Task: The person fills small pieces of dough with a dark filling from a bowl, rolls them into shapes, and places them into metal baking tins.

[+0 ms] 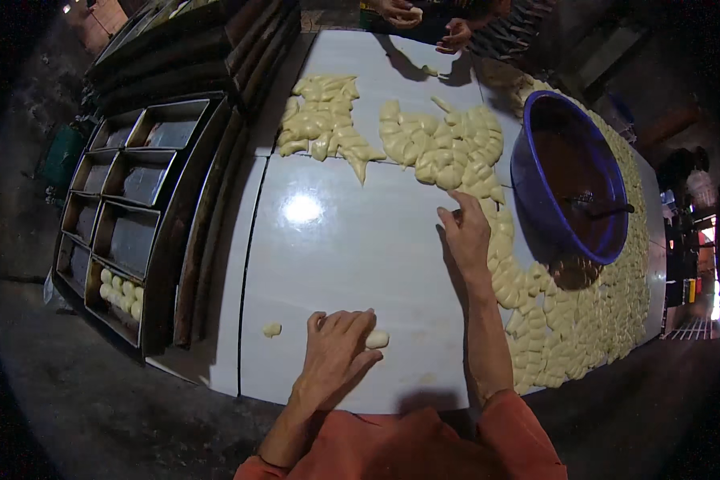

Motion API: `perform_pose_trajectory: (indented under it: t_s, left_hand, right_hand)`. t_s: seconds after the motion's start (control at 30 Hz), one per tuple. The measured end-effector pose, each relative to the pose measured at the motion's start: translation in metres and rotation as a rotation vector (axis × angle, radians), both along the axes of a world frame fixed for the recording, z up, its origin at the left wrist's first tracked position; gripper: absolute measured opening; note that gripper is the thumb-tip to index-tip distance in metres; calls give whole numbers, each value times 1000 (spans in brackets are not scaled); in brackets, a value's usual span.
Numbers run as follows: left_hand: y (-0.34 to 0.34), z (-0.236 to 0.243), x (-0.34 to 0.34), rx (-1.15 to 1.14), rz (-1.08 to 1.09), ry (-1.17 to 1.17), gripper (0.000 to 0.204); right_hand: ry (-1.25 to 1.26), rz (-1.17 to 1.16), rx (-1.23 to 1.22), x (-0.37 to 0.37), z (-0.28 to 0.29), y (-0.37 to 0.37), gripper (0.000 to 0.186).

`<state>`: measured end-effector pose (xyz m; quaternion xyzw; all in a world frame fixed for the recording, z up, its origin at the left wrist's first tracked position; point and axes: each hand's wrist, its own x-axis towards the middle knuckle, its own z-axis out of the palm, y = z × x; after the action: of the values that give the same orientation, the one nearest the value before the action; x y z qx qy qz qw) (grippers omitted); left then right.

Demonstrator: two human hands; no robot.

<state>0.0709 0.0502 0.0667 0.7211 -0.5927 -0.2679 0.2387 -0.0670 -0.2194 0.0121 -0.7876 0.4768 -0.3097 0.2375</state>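
Note:
My left hand (340, 346) rests palm down on the white tabletop, its fingers bent over a short pale dough roll (378, 339). One rounded end of the roll sticks out to the right of the hand; the rest is hidden. A small dough scrap (272, 329) lies to the left. My right hand (467, 234) is stretched forward with thumb and forefinger apart, nothing visible between them. Its fingertips are close to the near edge of a cluster of pale yellow dough pieces (444, 144). More dough pieces (568, 336) cover the table's right side.
A blue basin (528, 180) of brown filling, with a dark-handled utensil in it, stands at the right. Divided metal baking pans (164, 210) are stacked at the left; one compartment holds several dough balls (122, 294). Across the table, another person's hands (424, 20) hold dough.

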Motion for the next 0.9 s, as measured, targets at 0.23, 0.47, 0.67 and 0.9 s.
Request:
perform_pose_trajectory:
  t_s: [0.23,0.47,0.67,0.9]
  left_hand:
    - [-28,-20,31,-137,86,-33,46]
    - [-48,-18,38,-171,73,46,41]
    - [-43,-34,44,-132,122,101,40]
    - [-43,-27,41,-77,107,99,41]
  right_hand:
    - [210,-61,-97,29,-5,-97,49]
    - [162,75,100,31,4,-110,23]
    - [-517,110,537,15,22,-22,31]
    - [-204,370,388,0,-3,-1,34]
